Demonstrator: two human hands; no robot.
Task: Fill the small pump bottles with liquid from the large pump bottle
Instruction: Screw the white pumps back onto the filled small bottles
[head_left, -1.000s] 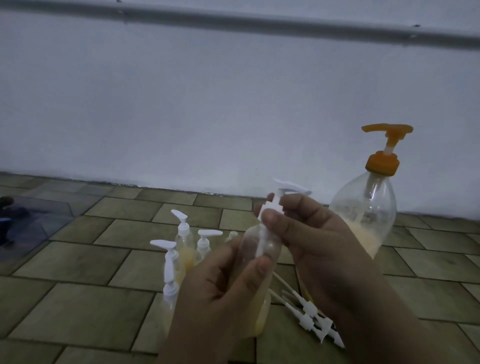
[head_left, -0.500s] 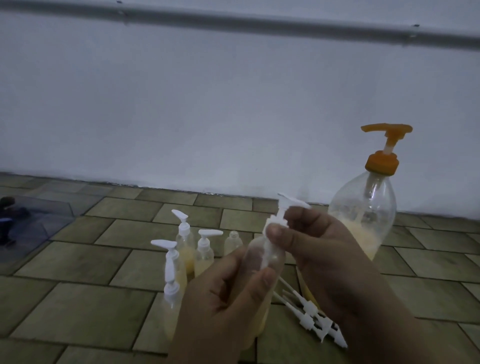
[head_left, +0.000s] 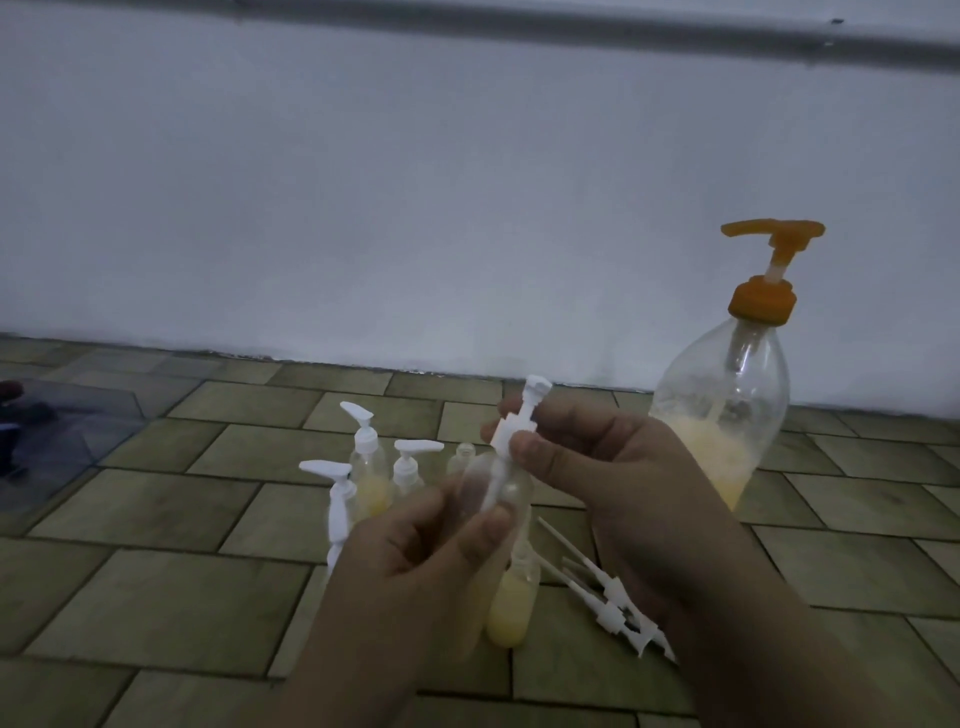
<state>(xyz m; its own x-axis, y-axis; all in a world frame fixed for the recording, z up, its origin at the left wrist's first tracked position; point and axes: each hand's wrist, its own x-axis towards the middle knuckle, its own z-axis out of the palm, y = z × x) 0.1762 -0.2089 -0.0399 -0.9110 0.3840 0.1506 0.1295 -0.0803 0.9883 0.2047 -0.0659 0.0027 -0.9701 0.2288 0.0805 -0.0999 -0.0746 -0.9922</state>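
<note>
The right hand (head_left: 597, 467) pinches a white pump (head_left: 511, 431) by its collar, its tube already down inside the small bottle (head_left: 498, 493) that the left hand (head_left: 415, 577) grips just below. Pump and bottle share one tilted axis, so seating looks near; the big bottle (head_left: 727, 415) stands right of the small bottle, loose pumps (head_left: 613, 603) on the floor between.

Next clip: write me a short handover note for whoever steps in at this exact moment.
Left hand grips a small bottle by its body. Right hand pinches a white pump head at its neck, tube already inside, not clearly seated.
Large pump bottle stands at right, partly full.
Done: capped small bottles behind the hands hold yellow liquid.
Left: close this pump; one uncapped bottle and the loose pumps on the floor remain.
</note>
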